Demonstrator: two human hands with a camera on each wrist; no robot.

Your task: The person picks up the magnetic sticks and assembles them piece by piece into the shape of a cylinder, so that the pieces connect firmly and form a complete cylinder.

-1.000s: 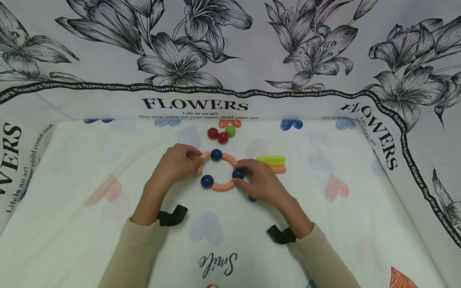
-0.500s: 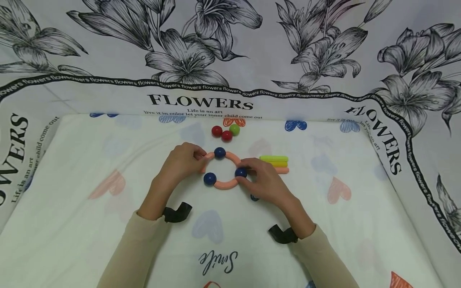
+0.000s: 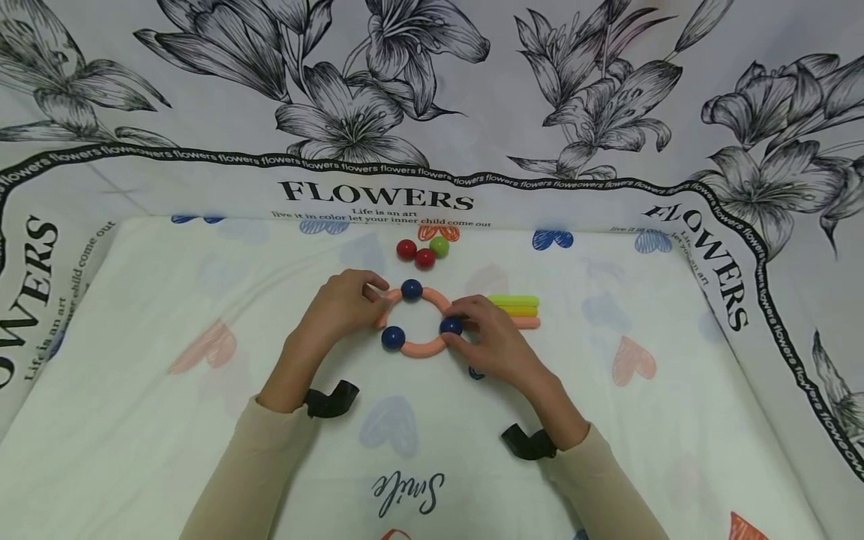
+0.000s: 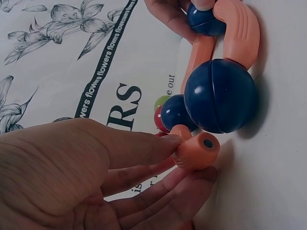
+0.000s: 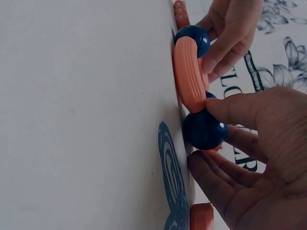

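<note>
Two holds: pinching the left orange rod (image 4: pixel 197 154) in the left grip (image 3: pixel 344 301), the right blue ball (image 5: pixel 205 132) in the right grip (image 3: pixel 498 336); seemingly closing the ring (image 3: pixel 423 350) on heart-printed white cloth (image 3: pixel 135 450). Next, likely join the rod's free end to the near-left blue ball (image 3: pixel 393 338). Along the far side, flower-printed fabric (image 3: pixel 486 161).

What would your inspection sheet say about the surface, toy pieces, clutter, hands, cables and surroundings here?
Surface: white cloth printed with hearts and "Smile".
Job's things: three dark blue balls and three curved orange rods form a ring, unjoined at lower left.
Clutter: two red balls and a green ball beyond the ring; lime, yellow and orange rods to its right.
Hands: left hand pinches the left curved rod; right hand pinches the right blue ball.
Cables: nothing seen.
Surroundings: floral-print cloth lettered "FLOWERS".
</note>
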